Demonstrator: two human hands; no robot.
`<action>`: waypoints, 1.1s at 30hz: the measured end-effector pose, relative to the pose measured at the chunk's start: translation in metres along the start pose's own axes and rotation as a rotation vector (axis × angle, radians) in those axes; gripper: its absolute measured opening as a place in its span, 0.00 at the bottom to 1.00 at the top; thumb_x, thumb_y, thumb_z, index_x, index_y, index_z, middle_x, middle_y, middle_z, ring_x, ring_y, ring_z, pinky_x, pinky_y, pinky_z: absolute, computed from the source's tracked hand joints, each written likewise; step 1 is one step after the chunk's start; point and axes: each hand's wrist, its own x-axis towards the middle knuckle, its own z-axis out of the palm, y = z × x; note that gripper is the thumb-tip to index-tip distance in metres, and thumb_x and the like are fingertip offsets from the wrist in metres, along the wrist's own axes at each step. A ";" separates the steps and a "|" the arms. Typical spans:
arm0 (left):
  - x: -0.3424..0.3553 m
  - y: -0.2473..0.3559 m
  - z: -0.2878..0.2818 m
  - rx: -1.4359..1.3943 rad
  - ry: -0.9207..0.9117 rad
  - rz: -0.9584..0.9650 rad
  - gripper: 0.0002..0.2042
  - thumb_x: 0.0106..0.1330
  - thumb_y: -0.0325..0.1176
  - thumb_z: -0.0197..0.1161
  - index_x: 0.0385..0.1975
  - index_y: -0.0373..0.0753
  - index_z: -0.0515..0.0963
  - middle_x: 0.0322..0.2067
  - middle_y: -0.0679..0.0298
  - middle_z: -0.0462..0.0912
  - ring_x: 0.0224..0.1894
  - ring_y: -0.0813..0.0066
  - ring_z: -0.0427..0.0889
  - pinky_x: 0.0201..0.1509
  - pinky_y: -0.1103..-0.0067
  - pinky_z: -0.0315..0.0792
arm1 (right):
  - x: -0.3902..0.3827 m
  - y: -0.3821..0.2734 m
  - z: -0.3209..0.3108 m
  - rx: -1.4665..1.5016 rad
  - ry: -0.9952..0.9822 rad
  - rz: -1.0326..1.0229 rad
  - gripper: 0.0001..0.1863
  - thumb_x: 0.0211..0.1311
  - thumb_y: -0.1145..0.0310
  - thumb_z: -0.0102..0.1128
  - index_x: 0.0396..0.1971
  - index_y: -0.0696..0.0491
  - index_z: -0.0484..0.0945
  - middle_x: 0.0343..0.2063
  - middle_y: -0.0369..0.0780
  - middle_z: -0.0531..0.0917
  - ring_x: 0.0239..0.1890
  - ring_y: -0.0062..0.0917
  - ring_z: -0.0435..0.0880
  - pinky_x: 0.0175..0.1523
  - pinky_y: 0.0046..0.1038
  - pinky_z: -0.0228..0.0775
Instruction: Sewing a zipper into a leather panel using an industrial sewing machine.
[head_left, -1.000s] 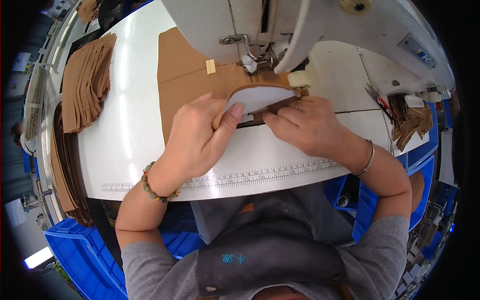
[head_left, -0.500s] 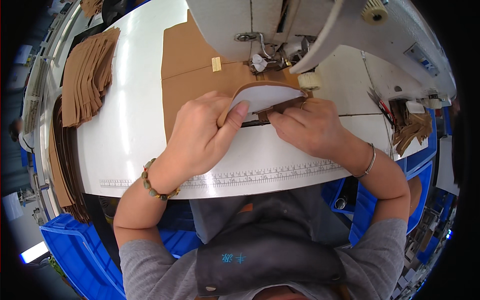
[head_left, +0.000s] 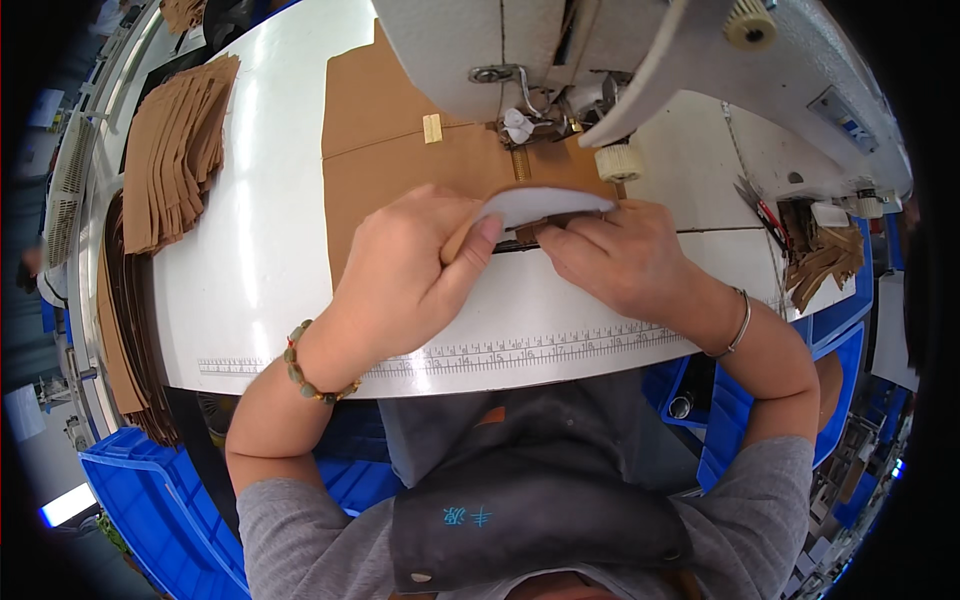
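Note:
My left hand [head_left: 405,275] is closed on the raised, curved edge of a brown piece [head_left: 460,242] with a white inner face [head_left: 520,205]; its thumb presses on the white side. My right hand [head_left: 615,260] grips the same piece's right end with bent fingers, some hidden beneath it. Both are just below the needle and presser-foot area of a white sewing machine [head_left: 520,30]. A flat brown panel [head_left: 370,100], bearing a small pale yellow tab [head_left: 432,129], lies under the machine, behind my hands.
Stacked brown pieces [head_left: 175,150] [head_left: 130,330] lie along the table's left side. Red-handled scissors [head_left: 765,215] and brown scraps [head_left: 825,260] are at the right. A printed ruler [head_left: 480,355] runs along the table's front edge [head_left: 500,388]. Blue bins [head_left: 150,480] [head_left: 830,410] stand below both sides.
The raised white flap has tilted down and narrowed in view over the last half second, and my left fingers have shifted slightly right with it. My right hand stays almost still.

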 end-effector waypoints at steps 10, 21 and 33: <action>-0.019 0.006 0.032 0.460 0.053 0.273 0.28 0.48 0.24 0.69 0.55 0.35 0.83 0.54 0.59 0.84 0.57 0.57 0.83 0.60 0.68 0.78 | -0.004 -0.009 -0.008 0.174 -0.013 0.106 0.04 0.51 0.73 0.69 0.26 0.50 0.81 0.23 0.35 0.81 0.20 0.29 0.82 0.22 0.32 0.73; -0.017 0.006 0.033 0.439 0.086 0.280 0.28 0.46 0.21 0.65 0.54 0.36 0.84 0.53 0.60 0.85 0.57 0.57 0.83 0.59 0.67 0.78 | -0.004 -0.010 -0.010 0.171 -0.044 0.102 0.04 0.51 0.73 0.68 0.25 0.51 0.81 0.24 0.36 0.80 0.21 0.30 0.83 0.24 0.32 0.74; -0.017 0.008 0.031 0.461 0.071 0.265 0.29 0.46 0.21 0.63 0.55 0.37 0.85 0.53 0.62 0.86 0.57 0.58 0.83 0.59 0.68 0.78 | -0.005 -0.010 -0.007 0.186 -0.041 0.106 0.04 0.50 0.74 0.68 0.23 0.51 0.80 0.22 0.36 0.80 0.20 0.30 0.82 0.22 0.33 0.73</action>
